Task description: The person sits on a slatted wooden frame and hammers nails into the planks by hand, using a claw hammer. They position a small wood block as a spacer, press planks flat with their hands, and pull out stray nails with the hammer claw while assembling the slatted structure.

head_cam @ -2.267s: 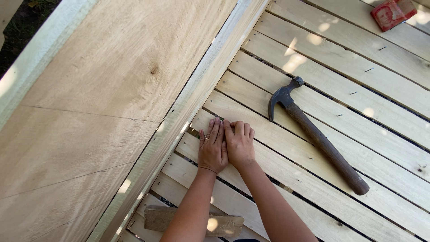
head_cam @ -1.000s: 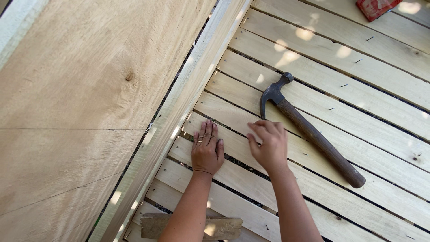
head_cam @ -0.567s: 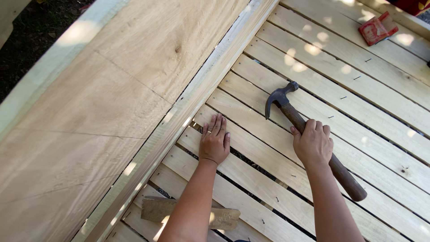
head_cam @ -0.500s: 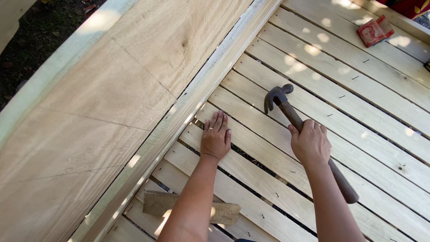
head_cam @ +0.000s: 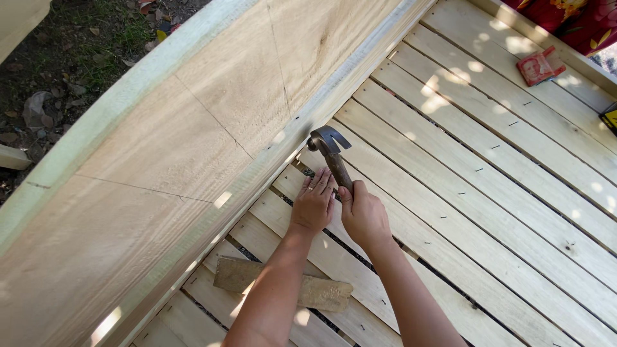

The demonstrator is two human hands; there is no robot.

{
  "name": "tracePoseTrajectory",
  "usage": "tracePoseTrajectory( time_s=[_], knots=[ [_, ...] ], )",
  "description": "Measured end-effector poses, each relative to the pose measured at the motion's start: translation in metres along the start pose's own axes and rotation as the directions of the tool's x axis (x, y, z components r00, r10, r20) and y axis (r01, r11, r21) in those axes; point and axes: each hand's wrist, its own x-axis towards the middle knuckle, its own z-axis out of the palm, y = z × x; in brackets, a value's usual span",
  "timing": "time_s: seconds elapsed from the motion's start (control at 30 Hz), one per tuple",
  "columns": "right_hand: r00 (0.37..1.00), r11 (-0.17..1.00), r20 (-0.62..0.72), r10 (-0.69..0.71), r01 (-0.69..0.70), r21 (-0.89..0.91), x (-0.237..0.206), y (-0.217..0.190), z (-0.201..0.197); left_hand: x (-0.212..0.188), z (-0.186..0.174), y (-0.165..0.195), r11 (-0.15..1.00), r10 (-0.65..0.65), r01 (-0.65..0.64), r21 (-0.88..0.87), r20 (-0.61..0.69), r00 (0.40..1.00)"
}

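Half a second ago the right hand (head_cam: 364, 215) gripped the hammer (head_cam: 330, 154) well out to the right of the left hand, on the open slats; now hand and tool have swung left and sit just beside the left hand (head_cam: 314, 207), with the hammer head brought close to the pale edge rail (head_cam: 270, 164) of the big plank panel (head_cam: 193, 128). Right fingers are closed round the dark handle, choked up high, so only a short stretch of handle shows between fist and head. Left fingers lie flat and open, pressed on a slat (head_cam: 292, 183) near the rail, holding nothing that can be made out. From the left fingertips the hammer head lies just far and slightly right, very near them. Its long axis runs near-to-far with a slight lean to the left at the far end, claw pointing right. Whether the head touches the wood cannot be told. Nearer in, a loose wood offcut (head_cam: 283, 286) lies across the slats, partly under the left forearm. Far right, a small red packet (head_cam: 541, 65) rests on the boards, well apart.
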Motion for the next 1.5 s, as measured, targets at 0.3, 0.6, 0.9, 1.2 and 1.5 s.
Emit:
tracePoseTrajectory(
  time_s=[0.3,0.6,0.9,1.2,1.5],
  knots=[
    [0.998,0.998,-0.008,0.055,-0.056,-0.023,-0.003,-0.015,-0.001,-0.001,0.002,-0.004,1.000,0.010,-0.009,0.014,-0.063,0.998],
    [0.995,0.995,-0.004,0.098,-0.098,-0.035,-0.004,-0.023,-0.011,0.001,-0.005,-0.001,1.000,0.010,-0.009,0.009,-0.079,0.997],
    [0.994,0.992,0.038,0.103,-0.100,-0.079,0.018,-0.015,0.022,0.004,-0.009,0.000,1.000,-0.019,0.019,0.012,0.020,1.000],
    [0.986,0.970,-0.091,0.140,-0.119,0.213,-0.025,-0.018,-0.022,-0.035,-0.033,-0.027,0.934,-0.327,0.265,-0.238,-0.277,0.904],
    [0.988,0.988,0.031,0.152,-0.151,-0.031,0.003,-0.038,0.032,-0.051,-0.035,-0.021,0.905,-0.391,0.350,-0.243,-0.147,0.909]
  ],
)
